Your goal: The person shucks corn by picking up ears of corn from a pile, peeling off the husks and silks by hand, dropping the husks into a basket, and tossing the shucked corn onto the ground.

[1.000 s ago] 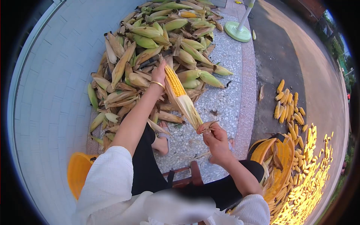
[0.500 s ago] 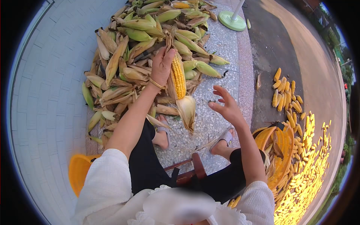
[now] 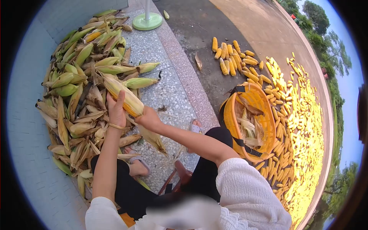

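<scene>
A half-husked corn cob (image 3: 125, 98) lies slantwise between my two hands, pale husk over its upper side and yellow kernels showing along the lower edge. My left hand (image 3: 117, 109), with a bracelet at the wrist, holds the cob from below, thumb raised along it. Wrapped round the cob's near end is my right hand (image 3: 148, 119). Loose husk (image 3: 152, 140) hangs down beneath the right hand. Behind the cob lies a heap of unhusked corn (image 3: 73, 78), green and brown.
An orange basket (image 3: 269, 126) with husks inside stands at the right. Husked yellow cobs (image 3: 281, 132) spread over the ground beyond it. A green round stand base (image 3: 147, 22) is at the top. A reddish stool (image 3: 183, 171) shows between my legs.
The view has swung right. My right hand, open and apart from the cob half a second ago, now grips its near end. The cob has tilted, and husk lies over its upper side.
</scene>
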Demonstrator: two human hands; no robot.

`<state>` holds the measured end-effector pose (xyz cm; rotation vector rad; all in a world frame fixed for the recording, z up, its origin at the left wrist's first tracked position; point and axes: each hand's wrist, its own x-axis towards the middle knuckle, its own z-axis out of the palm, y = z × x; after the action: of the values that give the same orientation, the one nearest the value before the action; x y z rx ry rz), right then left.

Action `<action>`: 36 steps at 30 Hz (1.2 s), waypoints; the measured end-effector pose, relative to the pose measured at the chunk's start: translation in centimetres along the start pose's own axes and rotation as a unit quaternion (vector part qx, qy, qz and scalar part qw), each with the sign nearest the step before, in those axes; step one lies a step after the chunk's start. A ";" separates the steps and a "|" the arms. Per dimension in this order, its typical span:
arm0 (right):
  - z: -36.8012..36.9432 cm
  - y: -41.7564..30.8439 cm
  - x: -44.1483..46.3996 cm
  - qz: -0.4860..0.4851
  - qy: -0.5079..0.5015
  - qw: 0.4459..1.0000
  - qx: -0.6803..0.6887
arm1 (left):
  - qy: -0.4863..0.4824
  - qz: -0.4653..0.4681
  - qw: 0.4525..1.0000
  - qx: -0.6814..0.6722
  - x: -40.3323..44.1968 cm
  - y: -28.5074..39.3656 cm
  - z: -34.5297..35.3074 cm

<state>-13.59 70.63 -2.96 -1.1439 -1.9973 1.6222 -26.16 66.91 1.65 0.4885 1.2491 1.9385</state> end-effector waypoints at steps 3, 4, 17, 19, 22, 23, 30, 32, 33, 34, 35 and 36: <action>0.5 -0.6 -1.4 -0.019 0.012 0.996 -0.091 | 0.121 -0.021 0.991 0.043 0.5 -1.4 -1.1; 0.2 -1.4 -2.2 -0.016 -0.003 0.993 -0.121 | 0.114 -0.032 0.991 0.059 0.6 -1.7 -1.8; -0.1 -0.8 -6.5 -0.067 -0.069 0.984 -0.149 | -0.082 -0.163 0.979 0.089 -2.1 0.0 -2.6; -0.2 -1.2 -7.6 -0.059 -0.124 0.971 -0.197 | -0.096 -0.181 0.975 0.090 -2.9 0.7 -2.5; 0.0 -0.6 -8.9 -0.093 -0.172 0.948 -0.251 | -0.119 -0.227 0.964 0.071 -4.1 1.3 -2.7; 0.1 -0.6 -9.1 -0.099 -0.188 0.946 -0.243 | -0.101 -0.227 0.966 0.075 -4.5 1.5 -2.9; -0.5 0.2 -8.0 -0.306 -0.347 0.834 -0.301 | -0.249 -0.367 0.894 0.062 -4.3 1.8 -3.7; -0.8 0.8 -8.2 -0.376 -0.426 0.771 -0.287 | -0.334 -0.326 0.870 0.160 -5.7 -0.6 -4.3; -1.6 0.3 -7.8 -0.334 -0.406 0.789 -0.320 | -0.290 -0.343 0.883 0.137 -5.3 -0.3 -4.5; -2.5 -0.4 -6.9 -0.295 -0.381 0.802 -0.353 | -0.288 -0.339 0.885 0.137 -4.5 0.4 -4.9; -3.8 -0.9 -5.9 -0.276 -0.343 0.818 -0.369 | -0.238 -0.337 0.907 0.084 -4.0 2.1 -4.8; -4.8 -1.2 -5.2 -0.280 -0.343 0.818 -0.368 | -0.188 -0.334 0.923 0.030 -3.6 3.2 -4.8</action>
<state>-7.50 69.88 0.79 0.0112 -3.1796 1.0007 -28.32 60.56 2.62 0.3736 1.0443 1.1681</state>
